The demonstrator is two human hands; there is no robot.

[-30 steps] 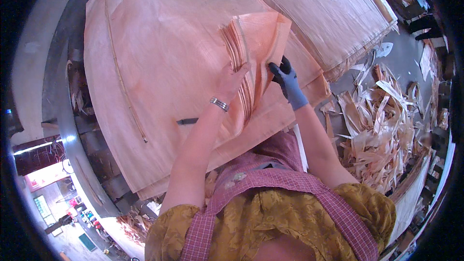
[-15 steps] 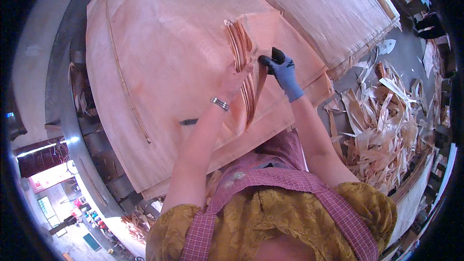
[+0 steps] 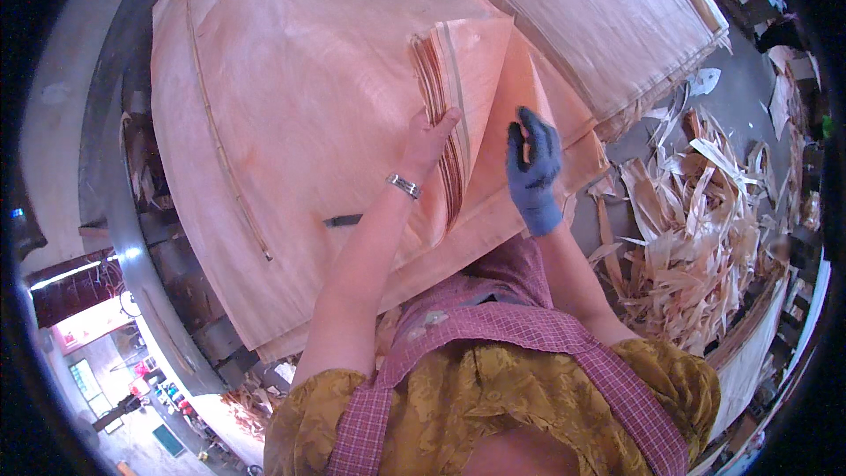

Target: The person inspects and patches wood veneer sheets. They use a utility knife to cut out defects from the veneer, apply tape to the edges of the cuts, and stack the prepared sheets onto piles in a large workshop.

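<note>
My bare left hand [image 3: 426, 143], a metal-banded watch [image 3: 403, 185] on its wrist, grips the bunched edges of several thin wood veneer sheets [image 3: 451, 178]. Their edges stand up in a curved, striped row, with the thumb laid across them. One pale orange veneer sheet [image 3: 480, 57] leans away to the right of that row. Beside it is my right hand [image 3: 534, 159] in a blue-grey glove with dark fingertips. Its fingers are loosely bent and parted from the thumb, with nothing visible between them. Under both hands lies a broad pile of veneer [image 3: 291, 106].
A thin brown strip [image 3: 225, 159] lies along the pile's left part, and a small dark flat tool [image 3: 343, 220] near my left forearm. Another veneer stack [image 3: 608, 26] is at the far right. Torn veneer scraps [image 3: 696, 229] heap up on the right.
My right hand has drawn back toward me and to the right from the sheet edges, its fingers parting. The top sheet has swung over to the right. My left hand keeps its grip.
</note>
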